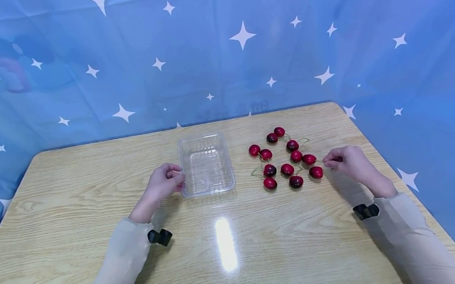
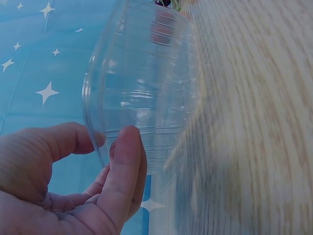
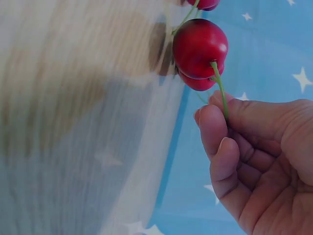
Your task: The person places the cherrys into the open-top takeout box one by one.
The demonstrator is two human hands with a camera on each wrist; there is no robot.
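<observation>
A clear plastic tray (image 1: 209, 191) stands on the table, its left rim pinched between the thumb and fingers of my left hand (image 1: 164, 181). In the left wrist view the fingertips (image 2: 128, 147) press against the tray wall (image 2: 142, 93). My right hand (image 1: 346, 161) pinches the green stem (image 3: 221, 90) of a red cherry (image 3: 200, 48) between thumb and index finger. Several more cherries, bright red and dark red, some with stems, lie between the tray and my right hand, including a dark cherry (image 1: 296, 182) at the front.
The wood-grain table (image 1: 261, 239) ends at a back edge against a blue curtain (image 1: 203, 62) with white stars. A black wrist camera (image 1: 160, 237) sits on the left sleeve, another black camera (image 1: 366, 211) on the right one.
</observation>
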